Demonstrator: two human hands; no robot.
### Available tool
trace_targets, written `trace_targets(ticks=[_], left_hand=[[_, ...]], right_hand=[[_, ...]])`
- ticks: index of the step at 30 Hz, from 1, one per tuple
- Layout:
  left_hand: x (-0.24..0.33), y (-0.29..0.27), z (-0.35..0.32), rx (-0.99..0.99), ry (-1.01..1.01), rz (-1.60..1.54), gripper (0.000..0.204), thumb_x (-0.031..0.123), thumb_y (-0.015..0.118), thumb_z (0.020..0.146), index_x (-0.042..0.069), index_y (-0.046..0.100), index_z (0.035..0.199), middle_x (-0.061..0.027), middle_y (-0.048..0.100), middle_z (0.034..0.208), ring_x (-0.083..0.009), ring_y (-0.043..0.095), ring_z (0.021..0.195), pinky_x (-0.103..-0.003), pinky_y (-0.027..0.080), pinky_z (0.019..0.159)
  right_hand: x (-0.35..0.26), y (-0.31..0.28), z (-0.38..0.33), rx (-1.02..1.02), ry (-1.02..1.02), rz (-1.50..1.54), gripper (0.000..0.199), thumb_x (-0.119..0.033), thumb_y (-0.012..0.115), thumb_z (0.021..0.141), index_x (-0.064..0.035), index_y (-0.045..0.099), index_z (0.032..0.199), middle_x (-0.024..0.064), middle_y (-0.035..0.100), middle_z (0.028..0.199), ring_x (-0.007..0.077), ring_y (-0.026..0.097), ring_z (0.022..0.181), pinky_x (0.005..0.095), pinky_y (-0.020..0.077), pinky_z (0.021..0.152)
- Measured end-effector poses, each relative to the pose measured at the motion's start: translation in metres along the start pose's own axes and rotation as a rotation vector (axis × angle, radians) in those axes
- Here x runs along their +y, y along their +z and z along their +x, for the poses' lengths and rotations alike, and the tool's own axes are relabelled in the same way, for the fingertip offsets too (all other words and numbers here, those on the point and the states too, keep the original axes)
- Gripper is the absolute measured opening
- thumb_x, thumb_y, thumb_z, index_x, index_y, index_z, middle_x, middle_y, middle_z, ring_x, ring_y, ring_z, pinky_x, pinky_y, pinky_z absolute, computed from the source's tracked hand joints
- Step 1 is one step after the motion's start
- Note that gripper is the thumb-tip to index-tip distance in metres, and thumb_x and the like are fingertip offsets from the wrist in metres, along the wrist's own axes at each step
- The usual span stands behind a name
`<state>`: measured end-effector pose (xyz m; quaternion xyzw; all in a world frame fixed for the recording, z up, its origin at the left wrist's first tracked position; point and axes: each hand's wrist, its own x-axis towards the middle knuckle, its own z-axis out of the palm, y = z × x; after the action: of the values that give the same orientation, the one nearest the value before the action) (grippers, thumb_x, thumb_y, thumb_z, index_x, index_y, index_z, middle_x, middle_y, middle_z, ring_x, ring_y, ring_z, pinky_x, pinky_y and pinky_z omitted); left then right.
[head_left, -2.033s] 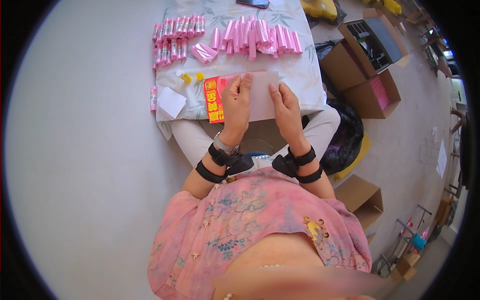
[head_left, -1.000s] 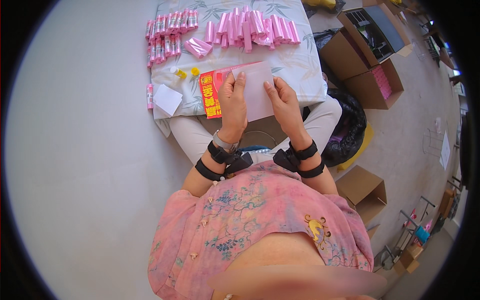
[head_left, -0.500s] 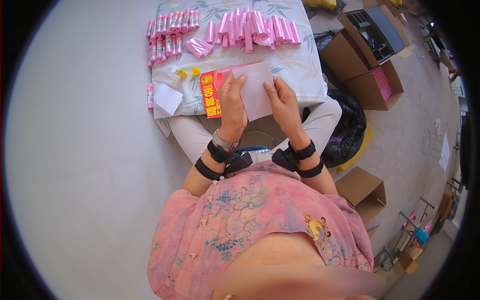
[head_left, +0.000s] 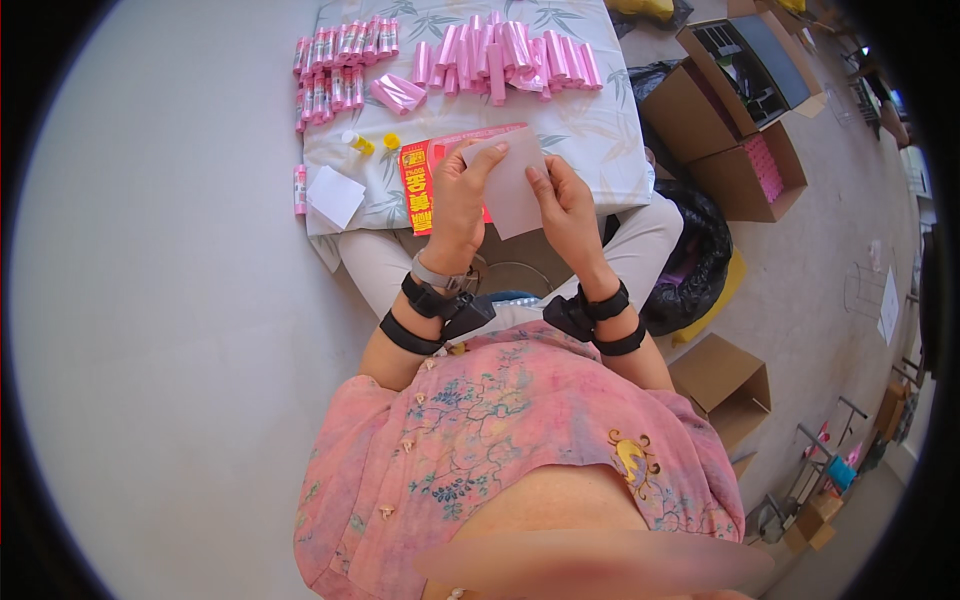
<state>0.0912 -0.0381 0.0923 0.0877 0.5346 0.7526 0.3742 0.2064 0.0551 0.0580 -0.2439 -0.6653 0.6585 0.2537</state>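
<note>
Between my hands I hold up a pale, whitish sheet of paper over the table's near edge. My left hand pinches its upper left corner, thumb on top. On the opposite edge, my right hand grips the paper between thumb and fingers. Under my left hand lies a red and yellow printed bag, partly covered by the hand and the paper. Left of it are an uncapped glue stick and a yellow cap. A stack of white paper slips lies near the table's left corner.
Pink rolls with labels stand in rows at the far left of the table; plain pink rolls are heaped beside them. One pink roll lies at the left edge. Cardboard boxes and a black bag stand on the right.
My left hand has shifted slightly left and down, its thumb now farther over the paper's top. The sheet looks a little darker. My right hand has barely moved.
</note>
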Motion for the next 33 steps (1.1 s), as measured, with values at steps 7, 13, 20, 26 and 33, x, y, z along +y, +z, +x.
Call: trace_targets(ticks=[7,13,20,26,33], left_hand=[[0.002,-0.003,0.008,0.028,-0.151,-0.173,0.015,0.017,0.071,0.087,0.008,0.068,0.099,-0.001,0.067,0.087,-0.0116,0.065,0.076,-0.026,0.053,0.072],[-0.003,-0.007,0.009,-0.059,-0.16,-0.188,0.027,0.017,0.071,0.09,0.006,0.063,0.113,-0.0049,0.067,0.103,-0.0148,0.066,0.094,-0.033,0.054,0.085],[-0.005,0.003,0.004,-0.028,0.068,0.02,0.023,0.017,0.071,0.096,0.002,0.065,0.113,-0.0024,0.069,0.102,-0.0088,0.065,0.091,-0.024,0.05,0.082],[-0.008,0.001,0.006,-0.023,0.167,0.123,0.02,0.017,0.07,0.097,0.001,0.067,0.109,-0.0017,0.07,0.1,-0.0064,0.062,0.088,-0.022,0.049,0.08],[-0.005,0.0,0.008,-0.013,0.106,0.16,0.023,0.017,0.07,0.095,0.003,0.066,0.112,-0.0016,0.069,0.099,-0.0085,0.064,0.087,-0.023,0.05,0.08]], right_hand=[[0.003,-0.011,0.004,-0.088,-0.051,0.068,0.018,-0.014,0.056,0.104,0.0013,0.063,0.111,0.0022,0.063,0.087,0.0068,0.055,0.08,0.0246,0.047,0.072],[0.01,-0.011,0.005,-0.098,-0.062,0.121,0.018,-0.013,0.056,0.105,0.0014,0.063,0.112,0.0016,0.064,0.089,0.0062,0.056,0.081,0.0236,0.0471,0.073],[0.01,-0.012,0.005,-0.061,-0.02,0.114,0.018,-0.015,0.056,0.105,0.001,0.061,0.112,0.0008,0.063,0.087,0.0052,0.054,0.079,0.0233,0.0464,0.071],[0.012,-0.012,0.004,-0.06,-0.021,0.103,0.019,-0.015,0.056,0.105,0.0012,0.061,0.112,0.0011,0.063,0.087,0.0055,0.055,0.079,0.0235,0.0465,0.071],[0.019,-0.013,0.003,-0.031,-0.007,0.085,0.019,-0.016,0.057,0.104,0.0012,0.062,0.11,0.0021,0.063,0.084,0.0064,0.055,0.077,0.0241,0.0467,0.071]])
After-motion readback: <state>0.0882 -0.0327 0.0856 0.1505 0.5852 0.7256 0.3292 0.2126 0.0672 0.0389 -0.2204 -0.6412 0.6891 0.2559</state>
